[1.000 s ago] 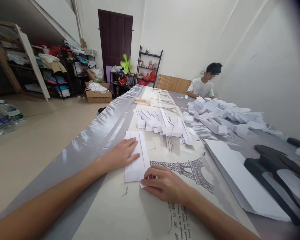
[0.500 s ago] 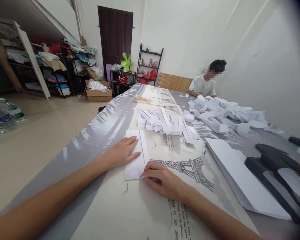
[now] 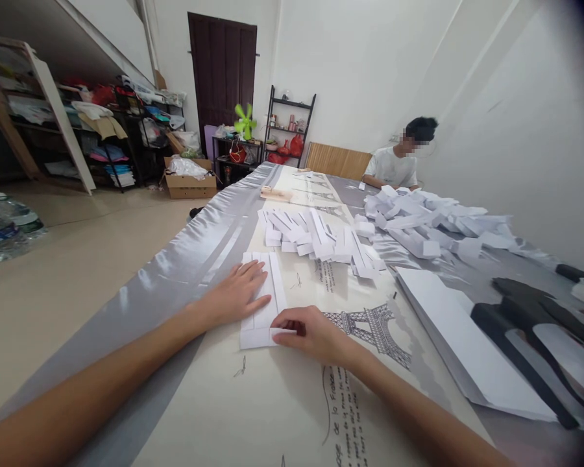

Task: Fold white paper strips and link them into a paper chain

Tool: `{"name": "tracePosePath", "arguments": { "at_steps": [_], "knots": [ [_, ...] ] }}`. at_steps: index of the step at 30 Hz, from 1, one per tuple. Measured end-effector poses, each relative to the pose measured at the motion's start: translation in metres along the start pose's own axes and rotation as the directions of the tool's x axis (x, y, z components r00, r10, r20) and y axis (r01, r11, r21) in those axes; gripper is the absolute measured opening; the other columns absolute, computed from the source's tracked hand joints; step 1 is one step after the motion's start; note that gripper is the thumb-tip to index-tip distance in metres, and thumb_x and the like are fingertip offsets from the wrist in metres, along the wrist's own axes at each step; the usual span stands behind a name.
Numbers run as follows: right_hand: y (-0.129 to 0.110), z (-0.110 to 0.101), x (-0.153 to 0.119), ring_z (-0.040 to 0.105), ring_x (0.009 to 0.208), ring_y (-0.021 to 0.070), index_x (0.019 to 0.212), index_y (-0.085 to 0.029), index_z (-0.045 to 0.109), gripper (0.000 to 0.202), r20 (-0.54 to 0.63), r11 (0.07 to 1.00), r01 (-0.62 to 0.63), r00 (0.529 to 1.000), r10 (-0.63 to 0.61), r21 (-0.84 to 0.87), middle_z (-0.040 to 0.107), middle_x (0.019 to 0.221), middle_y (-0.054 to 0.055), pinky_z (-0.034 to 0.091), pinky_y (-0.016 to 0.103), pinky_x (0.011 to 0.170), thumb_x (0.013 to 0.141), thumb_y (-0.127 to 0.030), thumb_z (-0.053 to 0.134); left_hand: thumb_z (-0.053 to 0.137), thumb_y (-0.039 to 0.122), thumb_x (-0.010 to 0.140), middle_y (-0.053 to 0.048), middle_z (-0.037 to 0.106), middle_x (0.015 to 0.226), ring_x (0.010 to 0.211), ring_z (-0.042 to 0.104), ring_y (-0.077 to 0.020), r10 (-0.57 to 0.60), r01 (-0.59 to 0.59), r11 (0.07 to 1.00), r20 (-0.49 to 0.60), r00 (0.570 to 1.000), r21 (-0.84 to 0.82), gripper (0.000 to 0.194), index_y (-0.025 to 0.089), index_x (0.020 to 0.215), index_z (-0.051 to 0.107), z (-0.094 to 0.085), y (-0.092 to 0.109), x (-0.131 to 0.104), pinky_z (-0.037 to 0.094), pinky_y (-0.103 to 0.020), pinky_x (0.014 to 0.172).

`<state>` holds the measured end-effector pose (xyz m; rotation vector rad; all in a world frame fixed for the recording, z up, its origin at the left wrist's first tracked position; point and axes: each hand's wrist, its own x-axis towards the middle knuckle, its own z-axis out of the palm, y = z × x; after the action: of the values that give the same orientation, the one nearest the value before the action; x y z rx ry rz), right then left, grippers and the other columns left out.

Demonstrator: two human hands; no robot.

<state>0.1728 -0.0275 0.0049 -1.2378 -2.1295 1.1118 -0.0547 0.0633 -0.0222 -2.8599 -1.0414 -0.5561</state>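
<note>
A folded white paper (image 3: pixel 261 319) with long crease lines lies lengthwise on the table in front of me. My left hand (image 3: pixel 241 293) rests flat across its upper part, fingers stretched out and slightly apart. At the near right corner, my right hand (image 3: pixel 307 334) pinches the end flap between thumb and fingers, and its curled fingers hide part of that corner. Beyond my hands sits a loose heap of folded white paper pieces (image 3: pixel 321 237).
A larger pile of white folded paper (image 3: pixel 428 217) covers the far right, near a seated person (image 3: pixel 394 165). White sheets (image 3: pixel 457 337) and a black object with looped handles (image 3: pixel 520 331) lie at right. The printed tablecloth (image 3: pixel 209 415) drapes over the left edge.
My right hand has shifted slightly up at the near right corner, and the flap there now lies across the fold under its thumb. My left hand stays flat on the paper.
</note>
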Motion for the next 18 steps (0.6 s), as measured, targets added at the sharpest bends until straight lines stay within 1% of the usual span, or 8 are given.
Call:
{"name": "tracePosePath", "arguments": {
  "at_steps": [2,5,7,10,12,15,16,18],
  "knots": [
    [-0.001,-0.002,0.003,0.054,0.069,0.0126,0.089,-0.022,0.072,0.007,0.020,0.999,-0.023,1.000,0.022,0.043,0.068,0.081,-0.001,0.043,0.025,0.064,0.088,-0.027,0.067,0.046,0.043,0.100,-0.015,0.050,0.146,0.139,0.041,-0.0328,0.038,-0.040,0.998,-0.034,0.999,-0.045,0.035,0.018,0.122,0.059,-0.004,0.004,0.002,0.031,-0.050,0.114],
    [-0.001,-0.004,0.006,0.054,0.067,0.0117,0.087,-0.021,0.072,0.006,0.051,0.996,-0.019,0.999,0.015,0.082,0.067,0.078,-0.002,0.042,0.024,0.062,0.087,-0.025,0.067,0.048,0.030,0.100,-0.010,0.062,0.124,0.118,0.057,-0.0261,0.084,-0.085,0.972,-0.014,0.996,-0.221,0.020,0.020,0.109,0.062,-0.011,0.014,0.006,0.043,-0.041,0.102],
    [-0.001,-0.005,0.008,0.053,0.066,0.0112,0.086,-0.021,0.073,0.006,0.068,0.995,-0.009,0.998,0.002,0.099,0.065,0.076,-0.002,0.041,0.024,0.061,0.087,-0.025,0.068,0.047,0.027,0.100,-0.008,0.065,0.111,0.103,0.061,-0.0223,0.081,-0.075,0.940,0.006,0.997,-0.333,0.018,0.020,0.102,0.063,-0.017,0.020,0.008,0.047,-0.036,0.093],
    [-0.001,-0.006,0.009,0.053,0.065,0.0111,0.084,-0.021,0.072,0.005,0.071,0.994,-0.005,0.997,-0.003,0.112,0.064,0.074,-0.003,0.040,0.024,0.061,0.085,-0.023,0.068,0.049,0.028,0.098,-0.006,0.066,0.095,0.089,0.060,-0.0189,0.060,-0.042,0.885,0.024,0.998,-0.464,0.020,0.018,0.093,0.064,-0.027,0.026,0.011,0.046,-0.031,0.083],
    [-0.001,-0.006,0.009,0.053,0.065,0.0113,0.083,-0.021,0.071,0.003,0.065,0.994,0.003,0.998,-0.010,0.111,0.065,0.074,-0.003,0.041,0.025,0.061,0.084,-0.022,0.068,0.054,0.031,0.096,-0.003,0.066,0.087,0.080,0.058,-0.0163,0.084,0.002,0.829,0.128,0.988,-0.559,0.020,0.018,0.088,0.066,-0.036,0.026,0.013,0.045,-0.028,0.075],
    [0.000,-0.005,0.009,0.054,0.066,0.0118,0.081,-0.021,0.069,0.003,0.047,0.996,0.008,0.999,-0.012,0.092,0.066,0.076,-0.002,0.041,0.025,0.061,0.084,-0.022,0.069,0.061,0.035,0.092,-0.001,0.065,0.081,0.074,0.056,-0.0140,0.155,0.106,0.759,0.336,0.929,-0.642,0.021,0.017,0.086,0.070,-0.046,0.024,0.014,0.042,-0.024,0.067],
    [0.001,-0.005,0.010,0.055,0.067,0.0121,0.081,-0.021,0.068,0.004,0.038,0.996,-0.001,0.999,-0.003,0.090,0.066,0.076,-0.002,0.041,0.025,0.061,0.083,-0.022,0.070,0.063,0.037,0.091,-0.001,0.065,0.081,0.073,0.056,-0.0138,0.172,0.130,0.746,0.377,0.910,-0.654,0.021,0.017,0.086,0.070,-0.048,0.024,0.014,0.041,-0.024,0.066],
    [0.003,-0.003,0.010,0.058,0.069,0.0131,0.084,-0.021,0.065,0.008,0.026,0.993,-0.029,0.999,0.026,0.118,0.067,0.078,-0.002,0.043,0.025,0.062,0.081,-0.023,0.072,0.067,0.039,0.088,-0.001,0.064,0.078,0.073,0.056,-0.0141,0.193,0.150,0.723,0.405,0.894,-0.674,0.023,0.016,0.084,0.071,-0.047,0.024,0.014,0.041,-0.024,0.065]
  ]
}}
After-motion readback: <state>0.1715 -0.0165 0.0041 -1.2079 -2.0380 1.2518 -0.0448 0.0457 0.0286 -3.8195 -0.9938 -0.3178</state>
